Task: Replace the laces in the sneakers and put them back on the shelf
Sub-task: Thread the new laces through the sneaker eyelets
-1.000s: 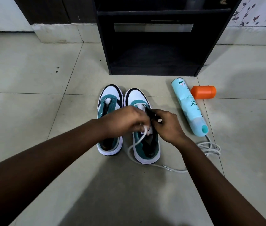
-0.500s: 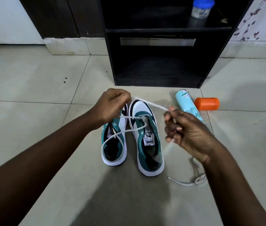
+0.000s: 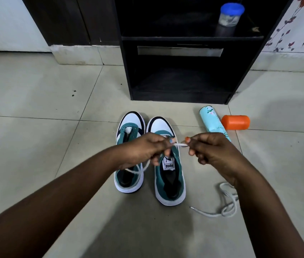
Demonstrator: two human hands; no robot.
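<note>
While both hands are pinching the white lace, left hand and right hand, it is hanging limp below the fingers; likely light, soft; best gripped by its stiff tip.

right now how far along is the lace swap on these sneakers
Early. Both sneakers: left sneaker and right sneaker sit on the floor, eyelets mostly bare. In hand: left hand and right hand pinch a white lace. Left: threading both, using the spare lace, then the shelf.
</note>
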